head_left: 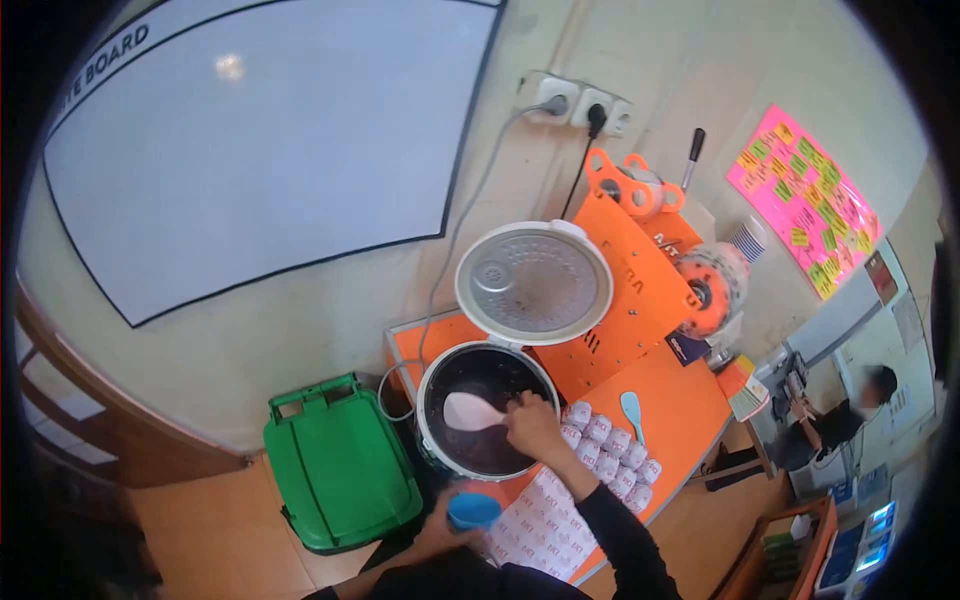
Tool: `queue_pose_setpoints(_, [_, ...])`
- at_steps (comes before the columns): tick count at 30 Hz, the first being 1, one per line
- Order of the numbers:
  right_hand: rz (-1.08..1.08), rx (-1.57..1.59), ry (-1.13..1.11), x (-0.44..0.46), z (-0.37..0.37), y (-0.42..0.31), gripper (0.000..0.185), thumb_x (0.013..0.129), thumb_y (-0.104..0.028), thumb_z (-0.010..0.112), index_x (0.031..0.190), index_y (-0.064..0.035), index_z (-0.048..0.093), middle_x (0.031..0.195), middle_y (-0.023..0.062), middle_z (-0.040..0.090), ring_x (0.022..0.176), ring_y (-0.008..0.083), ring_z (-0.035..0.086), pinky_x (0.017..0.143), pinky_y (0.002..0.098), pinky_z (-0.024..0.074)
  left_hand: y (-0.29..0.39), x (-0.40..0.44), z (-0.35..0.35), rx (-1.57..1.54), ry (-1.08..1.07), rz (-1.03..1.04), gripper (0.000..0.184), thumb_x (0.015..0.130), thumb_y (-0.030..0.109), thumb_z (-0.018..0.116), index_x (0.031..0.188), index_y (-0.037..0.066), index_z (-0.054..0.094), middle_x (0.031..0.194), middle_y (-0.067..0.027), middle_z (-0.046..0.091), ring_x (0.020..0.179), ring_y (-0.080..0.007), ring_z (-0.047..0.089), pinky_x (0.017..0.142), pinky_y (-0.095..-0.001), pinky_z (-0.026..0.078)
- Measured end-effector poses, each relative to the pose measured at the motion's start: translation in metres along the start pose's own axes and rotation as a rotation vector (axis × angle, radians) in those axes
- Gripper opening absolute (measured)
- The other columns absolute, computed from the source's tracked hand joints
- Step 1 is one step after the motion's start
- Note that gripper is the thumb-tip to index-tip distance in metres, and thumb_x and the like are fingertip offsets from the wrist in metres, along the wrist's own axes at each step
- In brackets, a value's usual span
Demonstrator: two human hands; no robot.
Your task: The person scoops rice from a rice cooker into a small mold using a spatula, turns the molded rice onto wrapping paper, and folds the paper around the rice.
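My right hand (535, 427) grips a paddle (472, 412) over the rice cooker (423, 425); my left hand (436, 535), curled round a blue cup (474, 512), is beside it. Near the cooker, wrapped bundles (606, 466) look finished; patterned paper (540, 527) lies unused.

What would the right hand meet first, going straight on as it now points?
Led by its paddle, the right hand would likely meet the pot's opposite rim, though depth is unclear; it may pass above.

whiteboard (270, 140): "TE BOARD" (start cut off) | patterned paper (540, 522): lettering unclear
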State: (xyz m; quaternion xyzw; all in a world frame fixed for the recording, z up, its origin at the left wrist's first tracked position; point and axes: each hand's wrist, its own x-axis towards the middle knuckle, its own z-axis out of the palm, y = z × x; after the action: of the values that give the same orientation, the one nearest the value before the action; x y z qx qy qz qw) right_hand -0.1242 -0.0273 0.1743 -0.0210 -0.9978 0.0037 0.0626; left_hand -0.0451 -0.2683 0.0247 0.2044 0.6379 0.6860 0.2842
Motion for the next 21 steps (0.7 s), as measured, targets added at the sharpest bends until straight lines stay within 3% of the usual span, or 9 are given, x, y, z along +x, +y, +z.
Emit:
queue_pose_setpoints(1, [0.061,-0.014,-0.073,0.009,-0.018,0.004,0.020,0.075,-0.017,0.065,0.091,-0.0057,0.069,0.092,0.0155,0.065,0.087,0.0294,0.063,0.080,0.0424,0.0444,0.046,-0.002,-0.009,0.054,0.015,-0.077,0.105,0.067,0.029,0.087,0.145,0.007,0.020,0.128,-0.0186,0.049,0.116,-0.0271,0.054,0.099,-0.0387,0.044])
queue_pose_setpoints(3, [0.121,-0.029,-0.152,0.026,-0.060,0.003,0.016,0.073,-0.018,0.068,0.083,-0.0066,0.070,0.085,0.0146,0.068,0.081,0.0297,0.067,0.081,0.0417,0.0452,0.060,-0.003,-0.016,-0.014,0.056,-0.055,0.110,0.067,0.028,0.087,0.146,0.006,0.014,0.128,-0.0199,0.048,0.116,-0.0278,0.053,0.100,-0.0393,0.043])
queue_pose_setpoints(5, [-0.002,-0.360,-0.025,0.036,-0.098,-0.004,0.009,0.072,-0.017,0.068,0.076,-0.0101,0.071,0.069,0.0104,0.067,0.068,0.0300,0.068,0.081,0.0410,0.0469,0.058,0.000,-0.020,0.001,0.045,-0.017,0.125,0.065,0.026,0.088,0.148,0.003,-0.004,0.128,-0.0228,0.044,0.118,-0.0305,0.050,0.104,-0.0416,0.038])
queue_pose_setpoints(8, [-0.026,-0.536,-0.143,0.049,-0.078,-0.011,0.007,0.072,-0.019,0.069,0.072,-0.0134,0.072,0.070,0.0119,0.068,0.070,0.0281,0.069,0.071,0.0387,0.0505,0.073,0.008,-0.013,0.102,0.031,0.047,0.133,0.065,0.026,0.088,0.148,0.001,-0.013,0.129,-0.0241,0.043,0.122,-0.0316,0.047,0.106,-0.0423,0.034])
queue_pose_setpoints(9, [-0.028,-0.540,-0.151,0.050,-0.064,-0.008,0.007,0.072,-0.019,0.069,0.072,-0.0134,0.072,0.070,0.0119,0.068,0.070,0.0281,0.069,0.071,0.0387,0.0505,0.072,0.008,-0.008,0.094,0.030,0.044,0.133,0.065,0.026,0.088,0.148,0.001,-0.013,0.129,-0.0241,0.043,0.122,-0.0316,0.047,0.106,-0.0423,0.034])
queue_pose_setpoints(11, [-0.104,-0.410,-0.277,0.053,-0.038,-0.003,0.014,0.074,-0.025,0.069,0.072,-0.0120,0.072,0.071,0.0129,0.068,0.069,0.0281,0.069,0.060,0.0390,0.0512,0.071,0.013,-0.002,0.131,0.032,0.120,0.137,0.065,0.026,0.087,0.146,-0.002,-0.021,0.130,-0.0246,0.043,0.124,-0.0320,0.044,0.107,-0.0422,0.032])
queue_pose_setpoints(14, [-0.106,-0.241,-0.239,0.057,-0.047,0.022,0.026,0.077,-0.032,0.067,0.069,-0.0078,0.071,0.068,0.0153,0.067,0.064,0.0314,0.067,0.055,0.0415,0.0511,0.082,0.016,-0.009,0.177,-0.065,0.144,0.138,0.066,0.026,0.086,0.143,-0.005,-0.024,0.132,-0.0249,0.042,0.124,-0.0325,0.044,0.108,-0.0414,0.032])
queue_pose_setpoints(18, [-0.132,-0.206,-0.316,0.046,-0.063,0.022,0.033,0.086,-0.034,0.061,0.070,-0.0072,0.071,0.069,0.0148,0.066,0.069,0.0312,0.067,0.061,0.0433,0.0509,0.080,0.019,-0.008,0.174,-0.090,0.168,0.139,0.066,0.026,0.086,0.141,-0.007,-0.027,0.131,-0.0241,0.043,0.123,-0.0329,0.045,0.108,-0.0411,0.031])
queue_pose_setpoints(21, [-0.290,-0.153,-0.192,0.027,-0.056,0.022,0.039,0.089,-0.029,0.057,0.060,-0.0068,0.068,0.059,0.0167,0.062,0.054,0.0332,0.062,0.052,0.0433,0.0482,0.080,0.020,-0.008,0.183,-0.084,0.168,0.140,0.067,0.027,0.086,0.141,-0.008,-0.027,0.132,-0.0248,0.043,0.124,-0.0342,0.045,0.108,-0.0412,0.031])
